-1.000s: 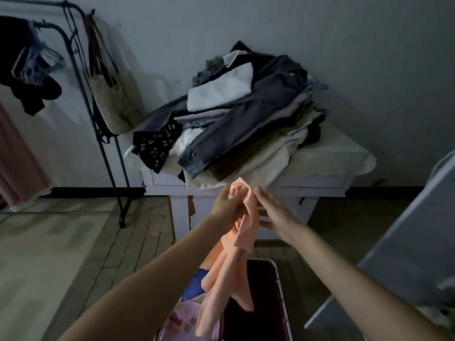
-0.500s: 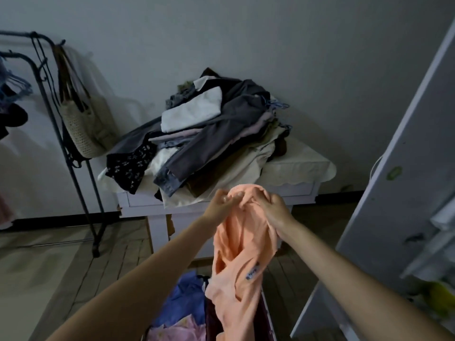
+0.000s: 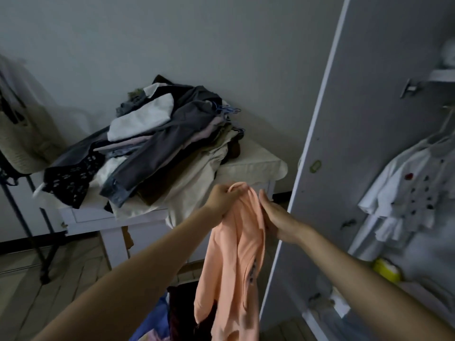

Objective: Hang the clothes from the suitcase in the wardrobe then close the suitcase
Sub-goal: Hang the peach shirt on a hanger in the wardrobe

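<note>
Both hands up: left hand [image 3: 222,200] grips the peach garment [image 3: 236,254] at its top, right hand [image 3: 277,219] holds its edge; the garment's small dark print is unreadable.

Both bare forearms reach forward, close together. The left hand [image 3: 222,199] has its fingers curled tight; the right hand [image 3: 275,217] lies beside it, fingers straighter.

Dim, bluish indoor light, soft shadows, blurred right edge, wide-angle bending
</note>
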